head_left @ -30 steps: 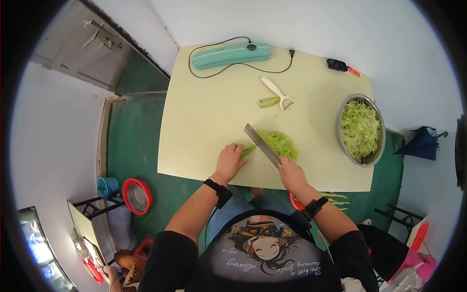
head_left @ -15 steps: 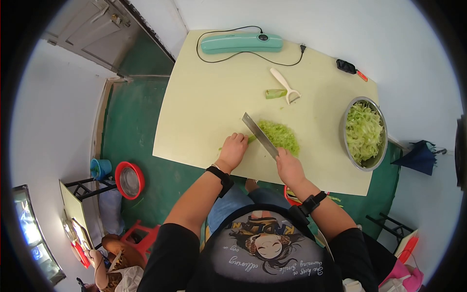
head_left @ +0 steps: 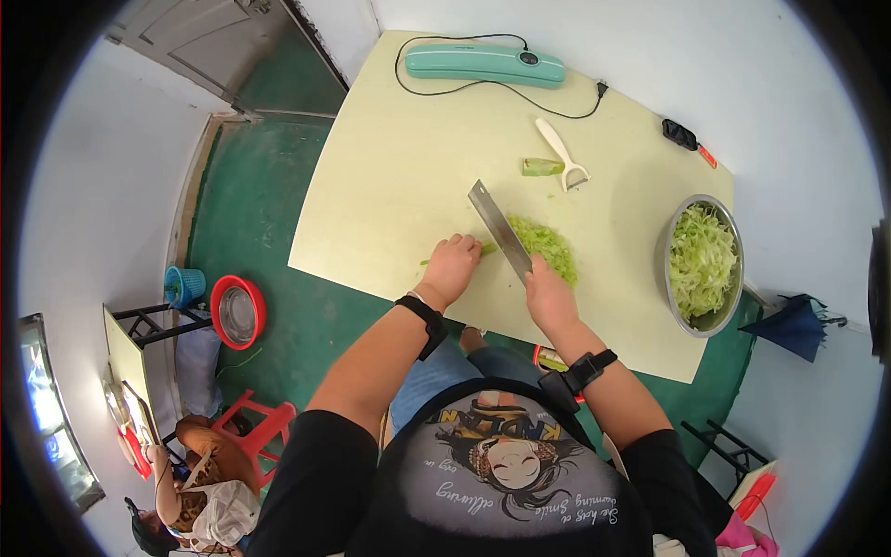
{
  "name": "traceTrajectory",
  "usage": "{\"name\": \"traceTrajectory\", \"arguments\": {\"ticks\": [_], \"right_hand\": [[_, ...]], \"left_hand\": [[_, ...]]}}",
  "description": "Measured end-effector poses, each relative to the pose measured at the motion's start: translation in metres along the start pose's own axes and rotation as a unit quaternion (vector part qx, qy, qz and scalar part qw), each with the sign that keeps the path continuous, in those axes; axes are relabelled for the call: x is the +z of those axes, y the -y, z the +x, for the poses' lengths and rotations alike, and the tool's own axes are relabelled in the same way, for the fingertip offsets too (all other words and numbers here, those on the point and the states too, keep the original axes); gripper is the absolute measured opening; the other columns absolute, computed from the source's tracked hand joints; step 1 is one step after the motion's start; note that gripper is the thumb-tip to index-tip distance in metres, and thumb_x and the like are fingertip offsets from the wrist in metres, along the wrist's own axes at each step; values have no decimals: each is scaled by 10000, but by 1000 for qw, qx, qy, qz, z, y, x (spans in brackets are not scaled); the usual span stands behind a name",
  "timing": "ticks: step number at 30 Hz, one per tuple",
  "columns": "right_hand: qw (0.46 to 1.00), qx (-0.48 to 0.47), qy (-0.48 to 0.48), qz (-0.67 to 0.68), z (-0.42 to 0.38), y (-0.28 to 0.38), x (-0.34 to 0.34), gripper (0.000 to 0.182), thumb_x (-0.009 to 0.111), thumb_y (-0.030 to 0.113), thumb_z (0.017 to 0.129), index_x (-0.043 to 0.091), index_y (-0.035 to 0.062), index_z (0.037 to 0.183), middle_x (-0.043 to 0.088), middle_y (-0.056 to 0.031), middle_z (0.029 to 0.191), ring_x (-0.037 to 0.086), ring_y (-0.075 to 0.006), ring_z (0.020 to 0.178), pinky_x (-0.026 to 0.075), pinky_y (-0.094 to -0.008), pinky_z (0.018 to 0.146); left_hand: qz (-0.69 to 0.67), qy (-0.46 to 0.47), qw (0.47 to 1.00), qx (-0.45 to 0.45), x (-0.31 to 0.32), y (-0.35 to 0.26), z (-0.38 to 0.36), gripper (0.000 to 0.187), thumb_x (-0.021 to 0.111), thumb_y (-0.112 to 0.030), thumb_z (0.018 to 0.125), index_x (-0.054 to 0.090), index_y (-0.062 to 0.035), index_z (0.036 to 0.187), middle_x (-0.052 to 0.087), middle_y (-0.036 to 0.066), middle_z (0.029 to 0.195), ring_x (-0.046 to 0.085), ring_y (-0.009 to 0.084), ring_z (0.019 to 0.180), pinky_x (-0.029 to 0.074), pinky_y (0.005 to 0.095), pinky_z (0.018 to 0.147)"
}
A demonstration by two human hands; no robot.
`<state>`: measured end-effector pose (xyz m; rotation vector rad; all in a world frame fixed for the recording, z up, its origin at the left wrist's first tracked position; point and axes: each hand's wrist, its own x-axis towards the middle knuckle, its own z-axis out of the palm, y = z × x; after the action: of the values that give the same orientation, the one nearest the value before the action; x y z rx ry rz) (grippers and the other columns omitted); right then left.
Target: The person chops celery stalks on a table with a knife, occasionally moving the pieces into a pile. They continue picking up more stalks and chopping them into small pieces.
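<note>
On table [head_left: 390,186], right hand [head_left: 549,299] gripping cleaver [head_left: 498,229]; left hand [head_left: 451,267] pinning green stalk [head_left: 484,249], shreds [head_left: 548,247] beside.

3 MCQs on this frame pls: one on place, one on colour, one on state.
1. Where does the peeler lie?
A. inside the steel bowl
B. on the table beside a cut green stub
C. on the floor

2. What colour is the long appliance at the far edge of the table?
A. teal
B. red
C. black

3. What is the right hand doing?
A. resting open on the table
B. gripping the cleaver
C. holding the bowl

Answers:
1 B, it lies on the tabletop next to the stub, away from the bowl.
2 A, its housing is teal with a black cord.
3 B, it is closed on the handle of the cleaver, while the left hand presses a green piece down.
</note>
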<state>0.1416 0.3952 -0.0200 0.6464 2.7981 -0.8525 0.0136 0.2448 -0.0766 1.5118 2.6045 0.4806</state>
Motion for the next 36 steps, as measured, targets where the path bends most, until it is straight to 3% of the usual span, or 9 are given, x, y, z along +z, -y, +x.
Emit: {"name": "traceTrajectory", "arguments": {"ticks": [23, 36], "right_hand": [[995, -17, 36, -95, 13, 22, 1, 178, 433, 84, 863, 442, 29, 1032, 568, -229, 889, 604, -396, 763, 495, -475, 643], [998, -14, 14, -55, -16, 11, -13, 183, 469, 141, 880, 444, 37, 1029, 575, -211, 882, 584, -411, 771, 480, -487, 657]], "left_hand": [[13, 21, 1000, -5, 0, -1, 3, 157, 591, -159, 768, 601, -61, 892, 538, 48, 827, 542, 220, 837, 454, 343, 673], [-12, -4, 1000, -2, -2, 0, 1, 133, 534, -124, 755, 605, -60, 848, 531, 47, 814, 540, 221, 810, 451, 341, 651]]}}
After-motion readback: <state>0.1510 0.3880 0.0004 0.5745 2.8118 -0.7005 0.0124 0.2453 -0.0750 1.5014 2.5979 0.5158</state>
